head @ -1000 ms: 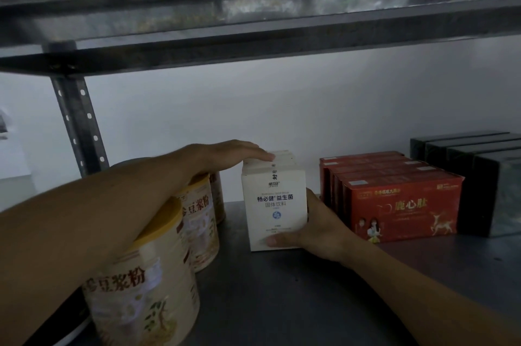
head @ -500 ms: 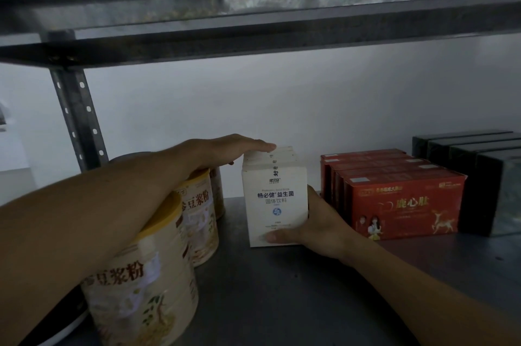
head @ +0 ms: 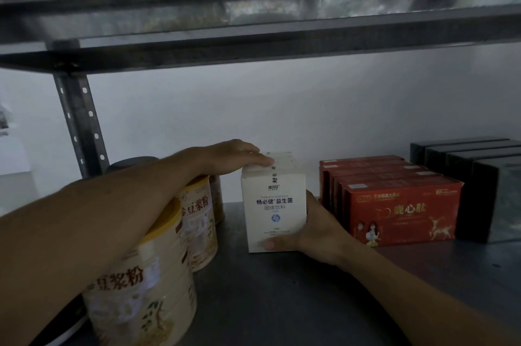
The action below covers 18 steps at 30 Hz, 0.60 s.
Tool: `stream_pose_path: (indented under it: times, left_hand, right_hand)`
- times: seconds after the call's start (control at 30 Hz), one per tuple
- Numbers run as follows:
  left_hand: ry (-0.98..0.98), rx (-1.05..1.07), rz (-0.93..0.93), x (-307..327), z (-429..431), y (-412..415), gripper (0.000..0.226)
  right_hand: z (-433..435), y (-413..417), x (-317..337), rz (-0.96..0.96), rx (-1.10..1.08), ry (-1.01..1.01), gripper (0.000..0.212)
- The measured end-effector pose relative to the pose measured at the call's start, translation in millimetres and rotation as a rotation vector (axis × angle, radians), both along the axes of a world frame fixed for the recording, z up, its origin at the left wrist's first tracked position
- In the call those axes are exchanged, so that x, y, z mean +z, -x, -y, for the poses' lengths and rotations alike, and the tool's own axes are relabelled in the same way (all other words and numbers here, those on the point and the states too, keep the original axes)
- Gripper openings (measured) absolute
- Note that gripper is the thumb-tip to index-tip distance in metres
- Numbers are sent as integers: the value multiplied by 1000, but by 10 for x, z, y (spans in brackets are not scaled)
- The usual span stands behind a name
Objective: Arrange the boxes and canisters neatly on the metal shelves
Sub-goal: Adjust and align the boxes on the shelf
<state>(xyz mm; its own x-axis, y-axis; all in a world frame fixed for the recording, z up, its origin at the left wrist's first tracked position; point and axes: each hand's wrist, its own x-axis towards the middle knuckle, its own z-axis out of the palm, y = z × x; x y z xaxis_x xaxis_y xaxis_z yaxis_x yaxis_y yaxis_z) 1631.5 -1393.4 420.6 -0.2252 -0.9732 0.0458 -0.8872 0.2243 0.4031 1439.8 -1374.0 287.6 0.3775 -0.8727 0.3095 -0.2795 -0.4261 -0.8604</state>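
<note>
**Squaring a white box on the shelf.** The left hand (head: pixel 231 154) lies flat, its fingers (head: pixel 260 160) straight and together, pressing on the near top edge of the white box (head: pixel 275 204). None of them curl round it. The right hand (head: pixel 320 228) grips the same box low down: the thumb (head: pixel 275 245) lies across the bottom of the printed front and the palm rests against the right side, while the other fingers are hidden behind the box.

The box stands upright on the shelf floor (head: pixel 282 297), directly under the left fingertips. It seems to head a short row of similar boxes running back from them, though how many cannot be told.

Under the left forearm stands a line of cream canisters (head: pixel 197 221). Just beyond the right knuckles sits a block of red boxes (head: pixel 400 204), with black boxes (head: pixel 479 187) further out. The upper shelf (head: pixel 253 38) runs above both hands.

The step in hand is probably alignment.
- **Top hand:** it should only steady the box — the thin card lid may dent under weight.
- **Lower hand:** it should slide the box along the floor rather than lift it, until its front sits flush with the red fronts and its sides run parallel to them.
- **Withdrawal:** the left forearm should rise clear of the canister lids.
</note>
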Motion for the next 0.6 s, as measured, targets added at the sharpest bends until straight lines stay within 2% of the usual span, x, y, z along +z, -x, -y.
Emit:
stream_pose_path:
  times: [0.6]
  left_hand:
    - [47, -7, 87, 18, -11, -12, 63]
  right_hand:
    - [-28, 9, 24, -13, 11, 4, 98]
